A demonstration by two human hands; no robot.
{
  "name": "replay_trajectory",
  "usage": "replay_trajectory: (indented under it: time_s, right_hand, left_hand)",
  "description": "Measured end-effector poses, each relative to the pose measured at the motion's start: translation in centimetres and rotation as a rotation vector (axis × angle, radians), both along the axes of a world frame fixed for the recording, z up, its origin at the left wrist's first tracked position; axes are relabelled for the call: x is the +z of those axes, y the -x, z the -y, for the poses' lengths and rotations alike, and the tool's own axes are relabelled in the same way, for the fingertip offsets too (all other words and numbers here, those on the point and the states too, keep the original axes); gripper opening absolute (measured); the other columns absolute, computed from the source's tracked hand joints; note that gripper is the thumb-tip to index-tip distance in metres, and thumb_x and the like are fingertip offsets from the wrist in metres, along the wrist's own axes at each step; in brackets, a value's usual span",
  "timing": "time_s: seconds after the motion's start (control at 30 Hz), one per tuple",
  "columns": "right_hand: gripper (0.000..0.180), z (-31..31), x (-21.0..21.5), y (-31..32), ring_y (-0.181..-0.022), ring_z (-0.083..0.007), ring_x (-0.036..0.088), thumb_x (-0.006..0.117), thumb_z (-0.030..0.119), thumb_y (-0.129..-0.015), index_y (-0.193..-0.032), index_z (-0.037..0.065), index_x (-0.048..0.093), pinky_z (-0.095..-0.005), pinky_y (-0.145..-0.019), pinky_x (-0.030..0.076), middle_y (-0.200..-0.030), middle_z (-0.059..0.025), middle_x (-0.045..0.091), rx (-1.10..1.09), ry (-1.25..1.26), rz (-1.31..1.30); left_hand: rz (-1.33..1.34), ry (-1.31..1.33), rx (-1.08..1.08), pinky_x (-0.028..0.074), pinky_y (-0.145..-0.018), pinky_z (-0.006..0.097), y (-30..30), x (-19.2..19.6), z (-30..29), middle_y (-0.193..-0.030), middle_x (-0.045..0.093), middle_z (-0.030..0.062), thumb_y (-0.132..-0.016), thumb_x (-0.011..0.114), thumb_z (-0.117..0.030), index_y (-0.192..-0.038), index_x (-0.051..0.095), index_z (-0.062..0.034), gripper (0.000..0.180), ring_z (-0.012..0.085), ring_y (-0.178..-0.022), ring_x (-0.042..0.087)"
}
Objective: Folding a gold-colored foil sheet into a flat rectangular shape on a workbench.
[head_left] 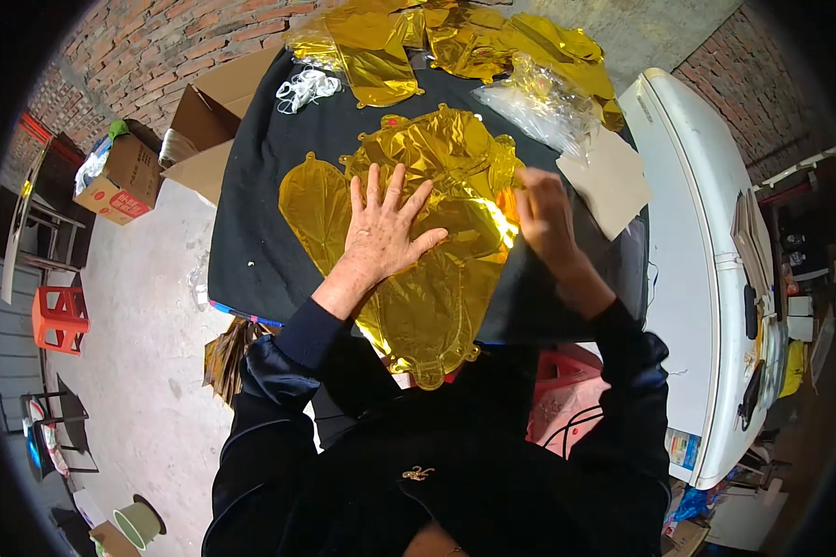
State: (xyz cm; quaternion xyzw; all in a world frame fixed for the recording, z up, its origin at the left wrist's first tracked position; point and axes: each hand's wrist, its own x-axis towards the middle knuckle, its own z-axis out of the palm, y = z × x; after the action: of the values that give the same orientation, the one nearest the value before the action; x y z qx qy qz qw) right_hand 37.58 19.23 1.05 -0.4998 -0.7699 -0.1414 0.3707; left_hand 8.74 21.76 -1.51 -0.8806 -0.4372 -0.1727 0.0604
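Observation:
A flat gold foil balloon lies on the black-covered table, its tabbed lower end hanging over the near edge towards me. My left hand rests palm down on it with the fingers spread. At the balloon's right edge is my right hand, smeared by motion. Its fingers look bent beside the crumpled, orange-glinting foil, but whether they grip it cannot be made out. More folded gold foil pokes out beyond and to the left of my left hand.
More gold foil sheets spread along the far edge, near a white string bundle. Clear plastic bags and a cardboard piece lie at the right. A white refrigerator stands beside the table; cardboard boxes and a red stool are left.

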Motion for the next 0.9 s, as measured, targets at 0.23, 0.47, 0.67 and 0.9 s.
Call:
replay_trajectory:
  time_s: [0.23,0.47,0.67,0.9]
  right_hand:
    - [0.043,-7.8,-0.1,-0.7,-0.108,-0.0446,0.061,0.077,0.034,-0.085,-0.103,-0.001,0.059,-0.0459,-0.092,0.050,-0.110,-0.0255,0.066,-0.403,0.548,0.153]
    - [0.036,-9.7,-0.4,-4.1,-0.084,-0.0401,0.067,0.073,0.037,-0.089,-0.092,0.004,0.061,-0.0444,-0.076,0.053,-0.091,-0.0175,0.071,-0.294,0.684,-0.296]
    - [0.018,-7.9,-2.6,-5.4,-0.082,-0.0370,0.066,0.071,0.020,-0.091,-0.091,0.005,0.060,-0.0444,-0.071,0.051,-0.085,-0.0154,0.068,-0.276,0.235,-0.204]
    - [0.019,-3.1,1.4,3.7,-0.102,-0.0345,0.062,0.072,0.016,-0.087,-0.100,0.004,0.066,-0.0450,-0.084,0.049,-0.107,-0.0116,0.068,0.071,0.029,0.134]
  left_hand:
    - [-0.022,-0.007,0.011,0.017,-0.118,0.065,0.1,0.2,0.3,-0.161,0.030,0.0201,-0.095,0.040,-0.074,-0.156,0.040,-0.0244,0.079,0.0484,-0.149,0.021]
    - [-0.001,0.007,0.004,0.012,-0.119,0.066,0.2,0.3,0.2,-0.162,0.031,0.0200,-0.095,0.036,-0.075,-0.155,0.042,-0.0235,0.080,0.0486,-0.150,0.020]
    - [-0.020,-0.007,-0.010,0.016,-0.118,0.066,-0.7,0.4,0.1,-0.162,0.029,0.0191,-0.095,0.040,-0.074,-0.156,0.039,-0.0259,0.078,0.0483,-0.149,0.021]
    - [-0.043,0.003,0.013,0.016,-0.118,0.066,0.3,0.5,0.4,-0.162,0.030,0.0188,-0.095,0.041,-0.074,-0.156,0.040,-0.0259,0.078,0.0485,-0.149,0.021]
